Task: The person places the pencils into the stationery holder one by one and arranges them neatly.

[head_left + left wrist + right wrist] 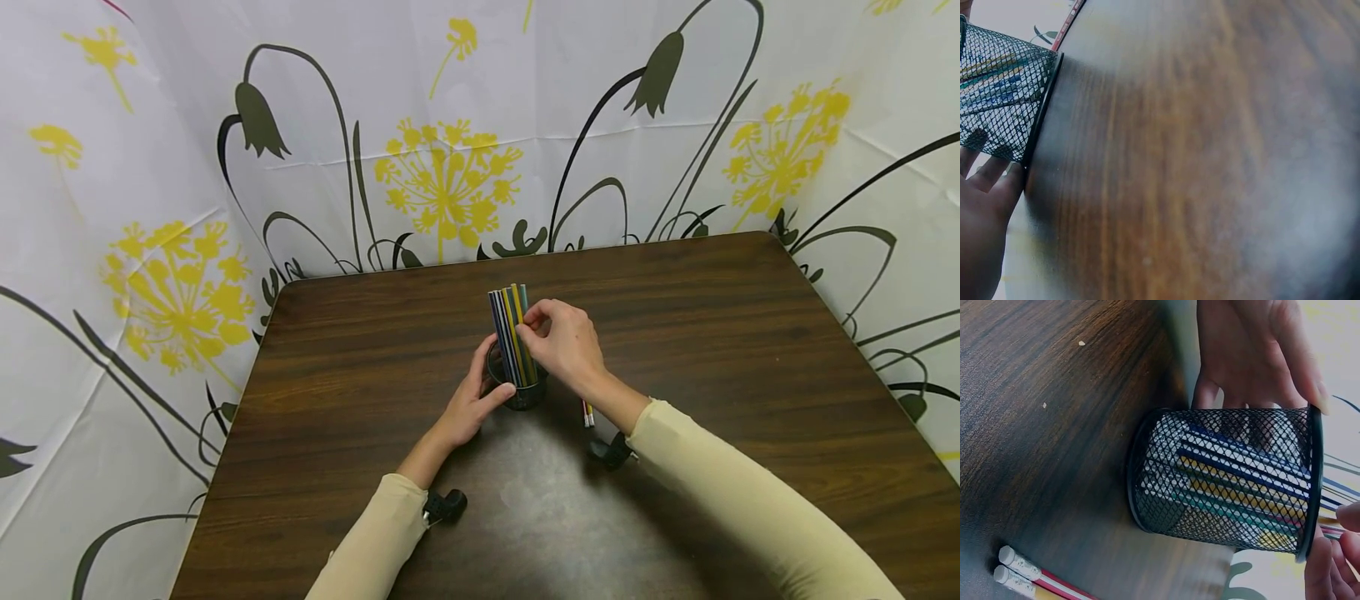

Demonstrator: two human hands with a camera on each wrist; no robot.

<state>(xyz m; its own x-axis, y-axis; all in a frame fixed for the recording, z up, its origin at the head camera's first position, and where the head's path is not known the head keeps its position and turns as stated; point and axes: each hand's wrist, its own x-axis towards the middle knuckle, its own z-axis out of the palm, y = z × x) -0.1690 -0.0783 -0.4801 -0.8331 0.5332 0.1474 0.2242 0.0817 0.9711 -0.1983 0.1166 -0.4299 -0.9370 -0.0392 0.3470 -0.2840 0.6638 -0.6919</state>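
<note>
A black wire-mesh pencil cup [527, 399] stands on the table, holding a bunch of pencils [510, 342] in dark blue, white, yellow and green. My left hand [467, 407] grips the cup from its left side, thumb at the near rim and fingers around the far side. At the pencils' right edge, my right hand [567, 343] pinches a pencil between thumb and forefinger, above the rim. Through the mesh in the right wrist view, white eraser ends show near the cup's bottom. That view also has the left thumb [1310, 381] on the rim.
Two loose pencils [587, 414], one red and one yellow, lie on the table under my right wrist, eraser ends toward me. The brown wood-grain table [360, 358] reaches back to a white curtain [322, 208] with flower prints. Small pale crumbs [1082, 343] dot the tabletop.
</note>
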